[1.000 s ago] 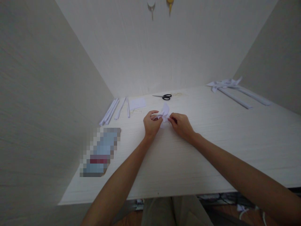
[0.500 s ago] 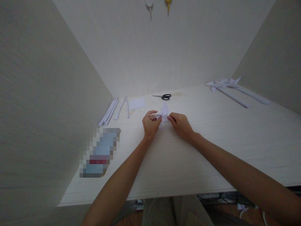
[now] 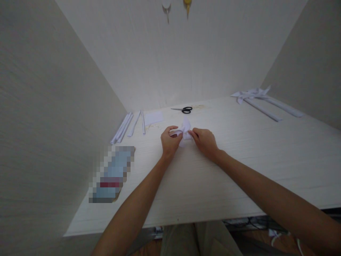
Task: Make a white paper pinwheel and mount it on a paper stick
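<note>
Between my two hands is a white folded paper pinwheel-like shape (image 3: 186, 124), its blades curling outward above the table. My left hand (image 3: 171, 141) pinches its left side, thumb and fingers closed on the paper. From the right, the fingertips of my right hand (image 3: 204, 139) are pressed together at the paper's middle. Whether they also hold something thin there is too small to tell. Beyond the hands lie black-handled scissors (image 3: 183, 110), with their blades pointing left.
Rolled white paper sticks (image 3: 123, 128) lie at the left beside a flat paper sheet (image 3: 153, 117) and pale thin strands (image 3: 153, 126). A pixelated, phone-like object (image 3: 114, 174) is nearer. At the far right rest folded paper pinwheels (image 3: 250, 94) on thick paper rolls (image 3: 282, 106). Walls enclose the table (image 3: 239, 192).
The view has shifted slightly. My right fingertips have moved a little closer to the paper's centre, and the paper has tilted slightly; both hands keep their grip.
</note>
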### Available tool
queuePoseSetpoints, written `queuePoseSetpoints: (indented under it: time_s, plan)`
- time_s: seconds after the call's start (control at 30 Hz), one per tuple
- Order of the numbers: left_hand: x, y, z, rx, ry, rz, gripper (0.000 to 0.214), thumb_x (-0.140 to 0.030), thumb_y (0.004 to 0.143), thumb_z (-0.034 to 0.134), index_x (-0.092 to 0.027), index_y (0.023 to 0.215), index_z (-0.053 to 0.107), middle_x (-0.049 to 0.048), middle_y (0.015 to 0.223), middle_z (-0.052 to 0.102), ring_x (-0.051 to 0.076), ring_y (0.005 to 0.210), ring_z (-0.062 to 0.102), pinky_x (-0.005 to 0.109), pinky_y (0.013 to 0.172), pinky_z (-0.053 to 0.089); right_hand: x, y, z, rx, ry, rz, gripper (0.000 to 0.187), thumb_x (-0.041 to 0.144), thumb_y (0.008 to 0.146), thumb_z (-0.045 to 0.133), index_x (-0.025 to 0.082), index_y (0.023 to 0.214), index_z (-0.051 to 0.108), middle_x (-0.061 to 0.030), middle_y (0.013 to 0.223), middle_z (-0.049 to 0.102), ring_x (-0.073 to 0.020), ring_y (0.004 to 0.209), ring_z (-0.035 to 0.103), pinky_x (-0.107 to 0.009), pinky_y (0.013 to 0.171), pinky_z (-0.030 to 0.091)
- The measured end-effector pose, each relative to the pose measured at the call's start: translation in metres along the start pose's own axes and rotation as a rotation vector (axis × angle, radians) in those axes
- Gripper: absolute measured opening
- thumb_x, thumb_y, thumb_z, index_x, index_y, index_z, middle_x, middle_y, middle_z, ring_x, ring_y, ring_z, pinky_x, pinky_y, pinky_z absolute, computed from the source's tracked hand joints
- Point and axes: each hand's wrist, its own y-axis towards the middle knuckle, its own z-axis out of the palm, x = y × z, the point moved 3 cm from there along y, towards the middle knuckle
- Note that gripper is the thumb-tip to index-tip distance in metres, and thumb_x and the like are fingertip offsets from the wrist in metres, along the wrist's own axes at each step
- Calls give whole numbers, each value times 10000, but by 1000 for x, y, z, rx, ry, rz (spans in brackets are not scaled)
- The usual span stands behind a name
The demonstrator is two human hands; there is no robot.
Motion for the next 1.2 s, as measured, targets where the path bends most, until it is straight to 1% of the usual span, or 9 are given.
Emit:
queuePoseSetpoints:
  time_s: [0.2,0.37,0.47,0.6,0.7,0.8,1.03,1.1,1.2]
  plan:
    - [1,-2,0,19,-32,-43,248,-125,553,610,-154,795,564,-18,556,601,113,495,579,184,437,424,1,0,3,3,26,-54,267,315,846,383,178,667,525,-35,640,593,-135,543,461,-251,492,219]
    - [3,-1,0,27,-28,-42,245,-121,548,606,-154,788,568,-24,539,590,110,492,573,183,438,420,0,-1,3,-37,78,-118,202,284,830,409,175,691,507,-33,666,574,-134,570,454,-242,517,249]
    - [3,0,0,17,-5,-17,245,-119,544,605,-153,785,574,-20,558,594,113,503,576,196,469,440,0,-2,1,-44,93,-119,239,303,833,411,174,661,515,-27,646,574,-131,566,454,-240,518,250]
    - [1,0,0,11,11,0,241,-114,539,609,-159,774,576,-7,622,615,117,534,585,214,510,466,0,-1,-1,-15,44,-31,374,367,853,368,178,576,533,-32,586,585,-131,520,449,-253,484,213]
    - [-2,-1,1,29,17,10,233,-108,545,607,-161,769,575,-10,612,612,117,532,583,218,517,471,0,-1,0,13,-1,8,425,395,865,325,177,577,548,-44,572,592,-135,496,446,-261,469,184]
    - [-3,-2,0,33,17,19,227,-106,548,606,-157,767,574,-9,607,611,116,531,583,216,518,469,1,0,1,5,-14,-18,368,357,867,339,173,625,547,-48,609,601,-137,513,456,-259,475,190]
    - [-1,-2,1,39,-5,-20,232,-103,547,603,-157,770,570,-20,565,595,117,505,580,205,479,449,1,-1,2,-61,73,-147,219,295,837,415,167,691,517,-42,689,586,-137,585,464,-238,525,262]
    - [-1,-1,1,36,-5,-25,230,-95,547,600,-153,768,569,-17,571,598,115,506,580,201,478,448,1,-1,1,-57,78,-141,219,294,834,421,168,687,523,-37,678,585,-136,582,463,-237,526,262]
    - [-1,-1,1,26,9,-14,234,-92,546,600,-147,772,573,-10,599,606,113,523,582,202,495,457,0,-1,0,-22,55,-73,308,330,847,389,170,630,538,-34,631,588,-135,554,462,-245,506,240]
